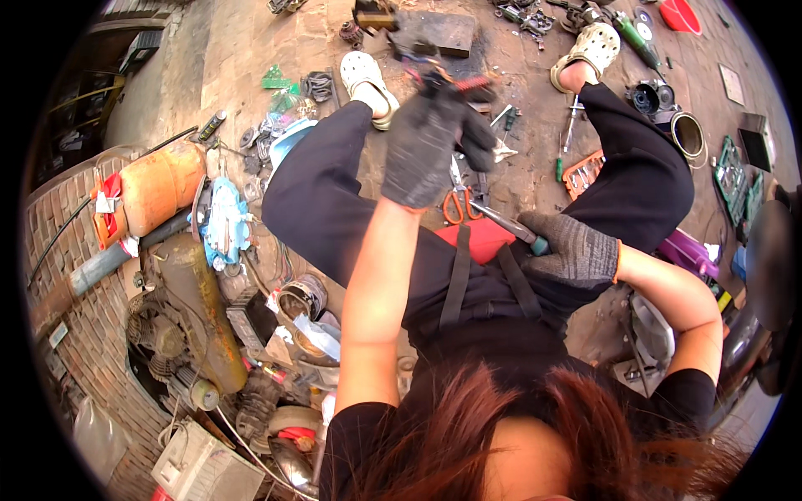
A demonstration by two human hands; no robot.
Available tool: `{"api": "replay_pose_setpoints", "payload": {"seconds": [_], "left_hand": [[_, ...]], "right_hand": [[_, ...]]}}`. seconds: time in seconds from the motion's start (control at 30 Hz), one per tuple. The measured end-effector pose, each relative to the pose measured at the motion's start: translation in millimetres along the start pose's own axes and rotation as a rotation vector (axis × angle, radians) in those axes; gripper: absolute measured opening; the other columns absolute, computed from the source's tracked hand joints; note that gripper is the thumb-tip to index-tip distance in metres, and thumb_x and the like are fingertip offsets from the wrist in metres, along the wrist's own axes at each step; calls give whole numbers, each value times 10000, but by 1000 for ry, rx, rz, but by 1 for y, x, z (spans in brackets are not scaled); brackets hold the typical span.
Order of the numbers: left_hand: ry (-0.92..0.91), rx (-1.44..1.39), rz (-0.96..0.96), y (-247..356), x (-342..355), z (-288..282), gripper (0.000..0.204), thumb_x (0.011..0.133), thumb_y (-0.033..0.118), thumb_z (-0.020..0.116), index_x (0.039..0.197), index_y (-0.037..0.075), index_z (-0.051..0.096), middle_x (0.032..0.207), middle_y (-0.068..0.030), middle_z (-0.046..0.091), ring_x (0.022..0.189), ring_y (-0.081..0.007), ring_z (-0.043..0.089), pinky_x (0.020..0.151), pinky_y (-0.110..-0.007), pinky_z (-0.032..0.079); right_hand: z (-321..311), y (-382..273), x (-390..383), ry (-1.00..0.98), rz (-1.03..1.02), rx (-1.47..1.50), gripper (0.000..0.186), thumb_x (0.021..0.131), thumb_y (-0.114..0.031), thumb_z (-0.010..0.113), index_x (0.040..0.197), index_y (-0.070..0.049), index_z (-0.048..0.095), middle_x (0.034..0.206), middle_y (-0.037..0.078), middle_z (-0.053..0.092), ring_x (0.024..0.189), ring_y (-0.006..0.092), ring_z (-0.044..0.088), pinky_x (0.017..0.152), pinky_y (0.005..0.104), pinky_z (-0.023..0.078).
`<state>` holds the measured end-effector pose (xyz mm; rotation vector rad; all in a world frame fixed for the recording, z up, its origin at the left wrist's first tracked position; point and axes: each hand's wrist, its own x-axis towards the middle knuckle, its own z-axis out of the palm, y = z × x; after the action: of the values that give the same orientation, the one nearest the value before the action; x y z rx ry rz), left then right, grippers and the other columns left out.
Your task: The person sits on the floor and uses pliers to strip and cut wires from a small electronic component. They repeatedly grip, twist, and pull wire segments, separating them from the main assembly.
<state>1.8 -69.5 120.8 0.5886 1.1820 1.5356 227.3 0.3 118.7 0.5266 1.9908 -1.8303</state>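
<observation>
Nearest, at the lap, the right grip point(576, 250), in a grey knit glove, is closed around a slender metal tool with a teal handle point(505, 224), which points away from the body. To the left stands a round, grimy metal can point(315, 288); its contents are too dim to tell. Orange-handled metal scissors point(457, 204) lie just beyond the tool's tip.

Above the floor between the knees, the left grip point(430, 142), in a dark grey glove, is curled, pinching a dark machine part with reddish strands point(424, 60). This part, at the glove's far end, is motion-blurred, rough and uneven, its outline hard to make out; it and the glove block the view of the floor behind.

Near the right knee, a shallow orange plastic case point(569, 179) holds silvery metal pieces, with a green-handled screwdriver point(559, 169) just beside it. Farther right, an open green plastic case point(723, 177) carries small metal pieces. At the far edge are a green power tool point(635, 40) and a round red basin point(678, 12).
</observation>
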Motion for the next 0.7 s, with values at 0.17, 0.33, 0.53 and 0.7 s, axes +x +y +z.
{"api": "replay_pose_setpoints", "payload": {"seconds": [0.17,0.33,0.53,0.7], "left_hand": [[41,-107,-30,19,11,-27,457,960,332,500,1100,-99,561,859,-211,659,748,-312,677,671,-392,575],[49,-390,-109,-6,13,-27,484,969,317,477,1188,-114,496,1050,-251,620,1017,-375,617,931,-501,490],[-46,-500,-157,-26,10,-23,485,963,299,479,1203,-122,468,1074,-243,596,1017,-368,607,936,-469,492],[88,-342,-88,-49,4,-15,384,946,287,539,1116,-55,572,963,-126,642,811,-189,611,753,-325,521]], "right_hand": [[-3,30,-6,58,-52,206,335,789,-78,624,1091,-22,491,841,46,492,790,138,490,699,306,435],[-19,22,-1,-1,77,481,490,787,-83,616,1252,-31,470,1124,85,563,1057,185,536,947,316,407],[-13,19,5,-112,79,744,535,774,-130,621,1262,18,457,1218,164,558,1122,255,560,999,362,407],[7,12,14,244,5,791,289,855,-120,590,1109,-3,516,1039,127,634,818,162,613,710,280,506]]}}
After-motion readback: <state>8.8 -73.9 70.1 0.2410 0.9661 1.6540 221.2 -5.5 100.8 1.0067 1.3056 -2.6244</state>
